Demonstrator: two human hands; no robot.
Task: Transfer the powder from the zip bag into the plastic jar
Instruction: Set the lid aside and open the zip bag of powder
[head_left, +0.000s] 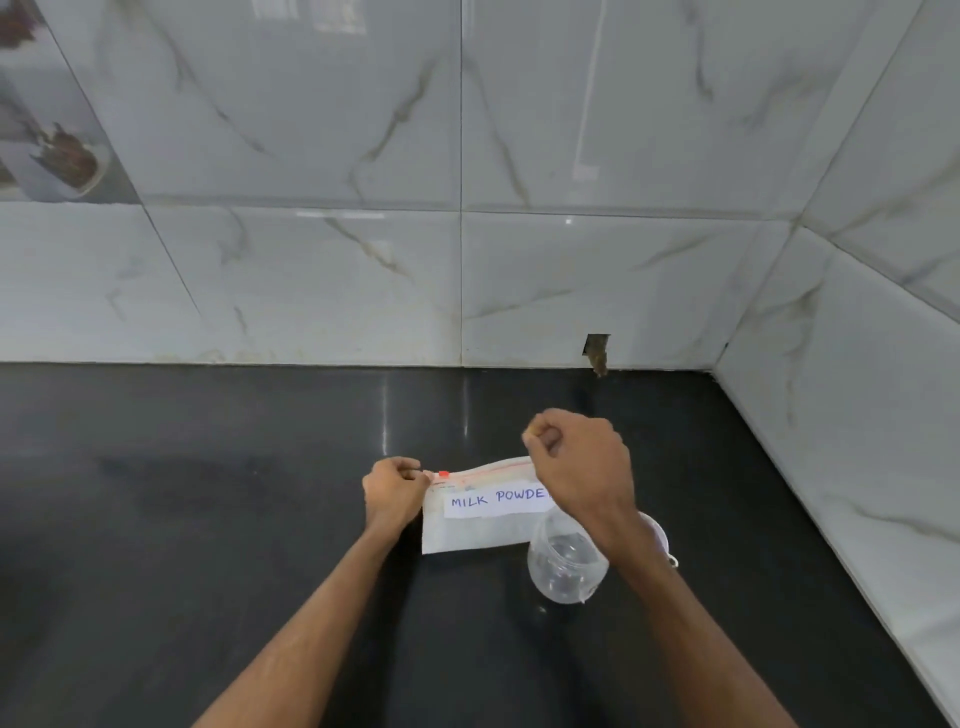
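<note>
A white zip bag (478, 530) labelled "MILK POWDER" stands upright on the black counter, its red zip strip along the top. My left hand (393, 493) pinches the bag's top left corner beside the small red slider. My right hand (579, 460) is closed at the bag's top right corner, and whether it grips the strip is hidden. A clear plastic jar (563, 564) with no lid stands open just in front and right of the bag, under my right forearm. It looks empty.
A white lid (657, 535) lies partly hidden behind my right forearm, right of the jar. The black counter (208, 519) runs into a corner of marble-tiled walls (831, 415) at the back and right. A small notch (596, 351) shows in the back wall.
</note>
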